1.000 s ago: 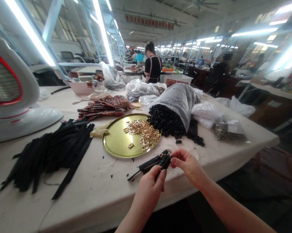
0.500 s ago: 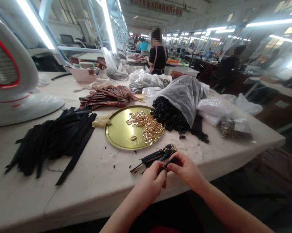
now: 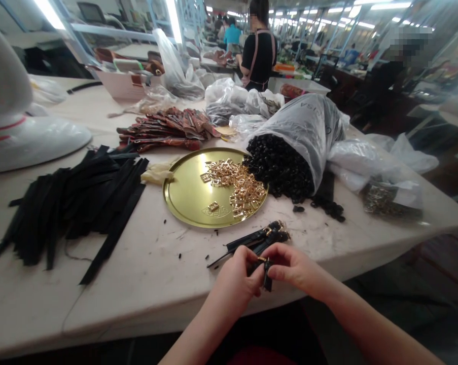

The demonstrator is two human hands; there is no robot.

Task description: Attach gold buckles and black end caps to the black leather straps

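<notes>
Close to the table's front edge, my left hand (image 3: 239, 274) and my right hand (image 3: 294, 268) meet over a short black strap (image 3: 267, 279) with a gold buckle (image 3: 263, 259). Fingers of both hands are closed on it, and the strap's end hangs down between them. Just behind my hands lies a small stack of black straps with gold buckles (image 3: 267, 234). Farther back, a round gold tray (image 3: 183, 197) bears a heap of loose gold buckles (image 3: 236, 180). Black loops (image 3: 282, 165) spill from a clear plastic bag (image 3: 301, 119) at the tray's right.
A pile of black strips (image 3: 80, 203) lies on the left of the table (image 3: 137, 299), near a white fan base (image 3: 34, 144). Brown-red leather pieces (image 3: 168, 129) are stacked behind the tray. Plastic bags (image 3: 358, 157) lie at right. A person (image 3: 259, 56) stands beyond the table.
The black strap has turned between my fingers, so its end now points downward. My view has tilted down and come a little closer to the table.
</notes>
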